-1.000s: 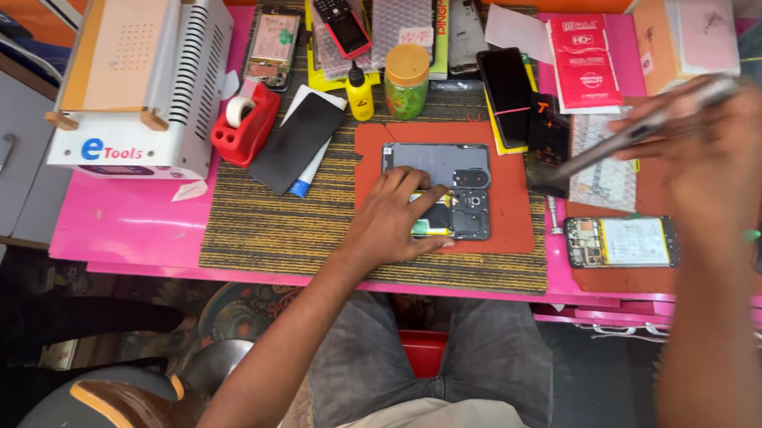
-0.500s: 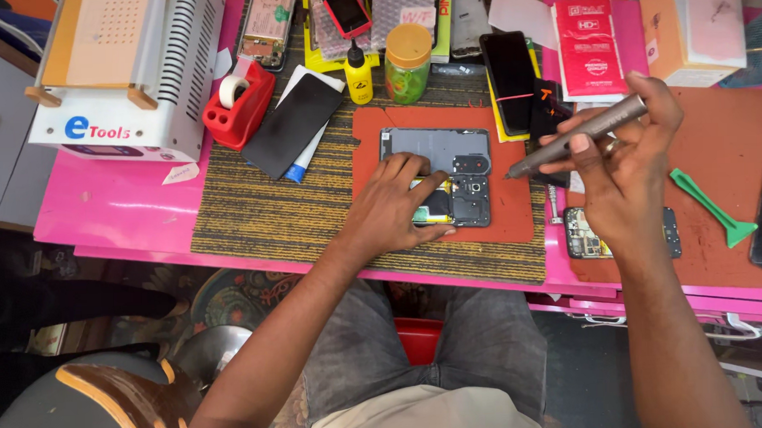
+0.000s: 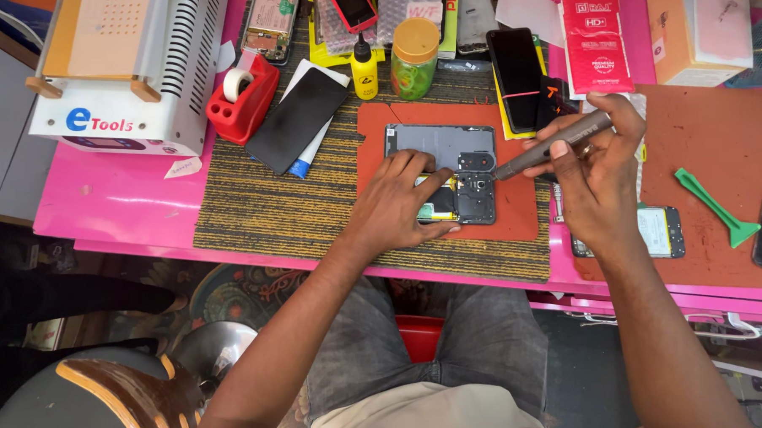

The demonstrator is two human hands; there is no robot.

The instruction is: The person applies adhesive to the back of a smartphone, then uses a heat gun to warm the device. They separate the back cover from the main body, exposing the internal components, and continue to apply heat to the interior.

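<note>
- Left hand (image 3: 398,207) lies flat on the opened smartphone (image 3: 444,173), fingers spread & pressing its lower half; nothing gripped, just pinning it down
- Smartphone has back cover off, grey plate up top, dark board & camera cutouts at right, yellow-green part showing under the fingers; sits on an orange-red work mat (image 3: 516,218) near centre of the bench
- Right hand (image 3: 597,174) has fingers curled tight round a grey electric screwdriver (image 3: 552,144), held slanted, tip down-left, at the phone's right edge by the camera area; can't tell if the bit touches a screw
- Mat rests on a striped yellow-black cloth (image 3: 271,209) over the pink table (image 3: 119,198)
- Left of the phone: black glass panel (image 3: 298,119), red tape dispenser (image 3: 242,99), white separator machine (image 3: 131,71)
- Behind the phone: small yellow glue bottle (image 3: 363,69), green jar w/ orange lid (image 3: 414,59), black phone (image 3: 516,79) w/ pink band
- Right side: green plastic pry tool (image 3: 717,207) on a brown mat, well apart from the hand; another opened phone (image 3: 662,231) partly hidden under the right wrist
</note>
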